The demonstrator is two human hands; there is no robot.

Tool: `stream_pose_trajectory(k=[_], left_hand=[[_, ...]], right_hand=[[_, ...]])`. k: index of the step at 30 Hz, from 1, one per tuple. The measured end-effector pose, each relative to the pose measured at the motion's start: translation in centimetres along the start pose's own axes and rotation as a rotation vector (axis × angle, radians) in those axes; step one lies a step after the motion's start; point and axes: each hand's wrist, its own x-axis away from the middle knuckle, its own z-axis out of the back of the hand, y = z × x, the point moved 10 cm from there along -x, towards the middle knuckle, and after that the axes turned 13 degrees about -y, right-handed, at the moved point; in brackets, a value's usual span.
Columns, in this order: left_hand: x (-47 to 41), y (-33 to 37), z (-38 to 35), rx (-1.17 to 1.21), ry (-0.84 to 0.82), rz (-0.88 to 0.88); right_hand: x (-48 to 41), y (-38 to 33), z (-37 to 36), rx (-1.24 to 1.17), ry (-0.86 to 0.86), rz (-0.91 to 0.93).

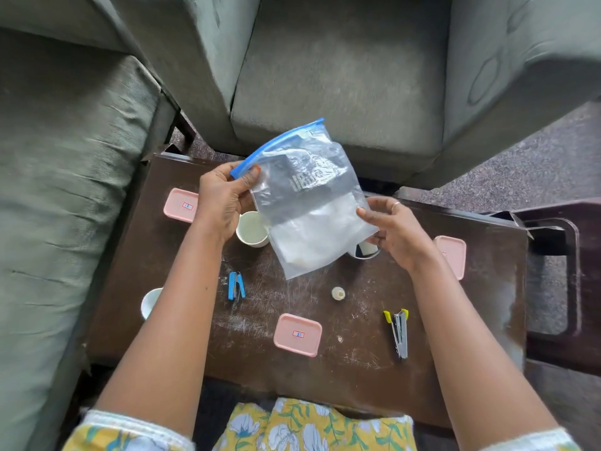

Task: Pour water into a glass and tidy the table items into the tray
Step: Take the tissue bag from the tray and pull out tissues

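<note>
Tidying, by the look of it, not pouring. Holding a clear zip bag (309,203) up over the table (471,320) with both hands: pinching its blue zip corner between thumb and fingers of the left hand (224,196), pinching its right edge with the right hand (398,231). Below, spread apart: three pink boxes (297,334), paper cups (252,229), a blue stapler (235,285), a yellow stapler (399,333). No tray or glass in view. Next, probably: open the zip or set the bag down, keeping its lower edge off the cups just beneath.
</note>
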Motion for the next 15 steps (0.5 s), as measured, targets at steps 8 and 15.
stream_pose_trajectory(k=[8,15], left_hand=[[0.2,0.0,1.1,-0.090,-0.034,-0.003],[0.5,-1.3,1.0,0.038,-0.009,-0.014]], right_hand=[[0.7,-0.6,-0.1,0.079,-0.167,0.032],[1.9,0.5,0.8,0.101,-0.224,0.048]])
